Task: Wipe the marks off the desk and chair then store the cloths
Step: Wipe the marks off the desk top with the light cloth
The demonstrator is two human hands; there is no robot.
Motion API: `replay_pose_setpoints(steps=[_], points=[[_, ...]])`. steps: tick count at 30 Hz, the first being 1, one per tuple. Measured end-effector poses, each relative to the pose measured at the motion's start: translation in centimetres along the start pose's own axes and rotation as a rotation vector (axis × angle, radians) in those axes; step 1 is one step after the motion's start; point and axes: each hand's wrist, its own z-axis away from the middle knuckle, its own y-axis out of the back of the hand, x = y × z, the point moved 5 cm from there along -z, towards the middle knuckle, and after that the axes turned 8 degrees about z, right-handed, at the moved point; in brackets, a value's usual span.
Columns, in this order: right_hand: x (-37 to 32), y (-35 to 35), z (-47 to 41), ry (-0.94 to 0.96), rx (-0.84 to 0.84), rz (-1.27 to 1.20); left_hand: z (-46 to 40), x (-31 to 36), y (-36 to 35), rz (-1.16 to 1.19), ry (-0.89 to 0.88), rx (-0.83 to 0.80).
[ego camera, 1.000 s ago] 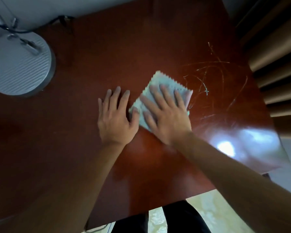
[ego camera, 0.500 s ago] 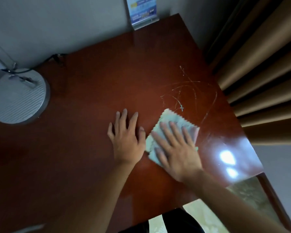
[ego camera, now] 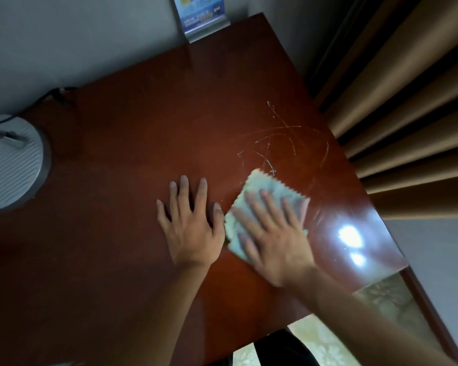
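The cloth (ego camera: 267, 204) lies flat on the desk (ego camera: 132, 159), its toothed far edge just touching the near end of the marks (ego camera: 283, 138), the pale scratchy loops still plain beyond it. The right hand (ego camera: 273, 233) presses it down with straight, spread fingers, gripping nothing, and is blurred, so it looks to be mid-stroke. Just left of the cloth, the left hand (ego camera: 191, 223) rests flat and open on the bare wood, thumb touching the cloth's edge. Over the last second the cloth has stayed at the marks' near edge without crossing them, so I judge the wiping is barely begun; chair and storing remain. Well left of the cloth sits a round lamp base (ego camera: 11, 165); beyond it, a card stand (ego camera: 204, 19); right of it, curtains (ego camera: 407, 122).
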Motion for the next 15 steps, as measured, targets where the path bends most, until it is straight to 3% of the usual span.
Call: replay_pose_setpoints(steps=[3, 6, 10, 15], points=[[7.6, 0.7, -1.9, -0.278, 0.038, 0.003, 0.0, 0.1, -0.1, -0.016, -0.001, 0.004], [6.5, 1.0, -1.5, -0.423, 0.045, -0.015, -0.1, 0.1, -0.2, -0.021, -0.003, 0.007], [-5.1, 0.1, 3.5, -0.006, -0.051, -0.002, -0.1, -0.1, -0.2, -0.013, 0.000, 0.003], [-1.9, 0.2, 2.3, 0.329, -0.047, 0.019, -0.1, 0.0, 0.0, 0.022, 0.002, 0.005]])
